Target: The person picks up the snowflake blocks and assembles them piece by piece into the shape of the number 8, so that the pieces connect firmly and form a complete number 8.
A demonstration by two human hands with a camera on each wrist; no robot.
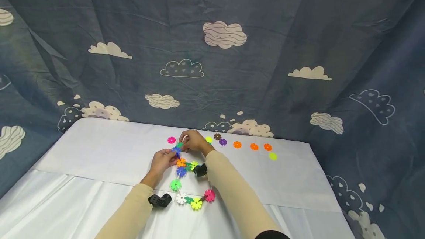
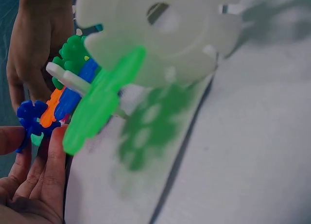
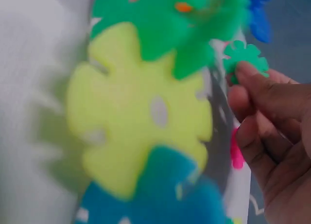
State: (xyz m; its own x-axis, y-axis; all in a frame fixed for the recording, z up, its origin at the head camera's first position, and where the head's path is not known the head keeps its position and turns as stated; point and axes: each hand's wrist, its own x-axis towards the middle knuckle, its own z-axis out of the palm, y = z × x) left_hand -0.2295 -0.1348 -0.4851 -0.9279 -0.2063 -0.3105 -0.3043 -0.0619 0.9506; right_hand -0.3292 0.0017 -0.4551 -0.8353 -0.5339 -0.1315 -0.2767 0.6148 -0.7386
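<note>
Between thumb and fingers, my left hand (image 1: 162,162) pinches a blue notched flower disc (image 2: 30,118) at the upper end of a linked chain. My right hand (image 1: 192,140) pinches a green flower disc (image 3: 245,58) close beside that blue one; whether the two touch I cannot tell. Below the hands the chain curves over the white cloth through an orange disc (image 1: 181,162), another blue disc (image 1: 181,172), a light green disc (image 1: 175,184), a white disc (image 1: 180,198), a yellow disc (image 1: 196,204) and a pink-red disc (image 1: 209,195). My right forearm hides part of it.
Loose discs lie towards the back of the white-covered table (image 1: 116,150): a pink one (image 1: 171,140), a brown one (image 1: 217,136), a purple one (image 1: 223,142), several orange ones (image 1: 254,146) and a yellow-green one (image 1: 273,156). Behind hangs a dark cloud-patterned curtain (image 1: 186,95).
</note>
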